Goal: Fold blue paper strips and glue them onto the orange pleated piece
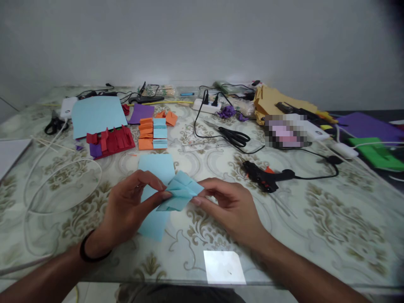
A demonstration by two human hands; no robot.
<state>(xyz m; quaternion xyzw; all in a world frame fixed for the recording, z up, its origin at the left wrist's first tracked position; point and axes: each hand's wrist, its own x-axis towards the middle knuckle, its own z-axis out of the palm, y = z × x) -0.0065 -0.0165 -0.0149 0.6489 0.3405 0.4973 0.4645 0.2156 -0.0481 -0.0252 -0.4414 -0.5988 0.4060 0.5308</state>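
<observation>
A folded light blue paper [181,189] is held up between both hands, its creases fanning out. My left hand [131,206] pinches its left corner between thumb and fingertips. On the right corner, my right hand [232,206] has a similar pinch. Beneath them a light blue paper strip [158,164] lies on the patterned table [195,235], partly covered by my left hand and the folded piece. Just behind the strip sit small folded orange pieces [145,134] and folded blue pieces [160,134], side by side.
A black glue gun [263,174] with its cord lies right of my right hand. Behind it are black-handled scissors [232,136] and a white power strip [206,106]. Red folded pieces [115,142] and a blue sheet [97,115] lie back left. A white cable [28,189] loops at left.
</observation>
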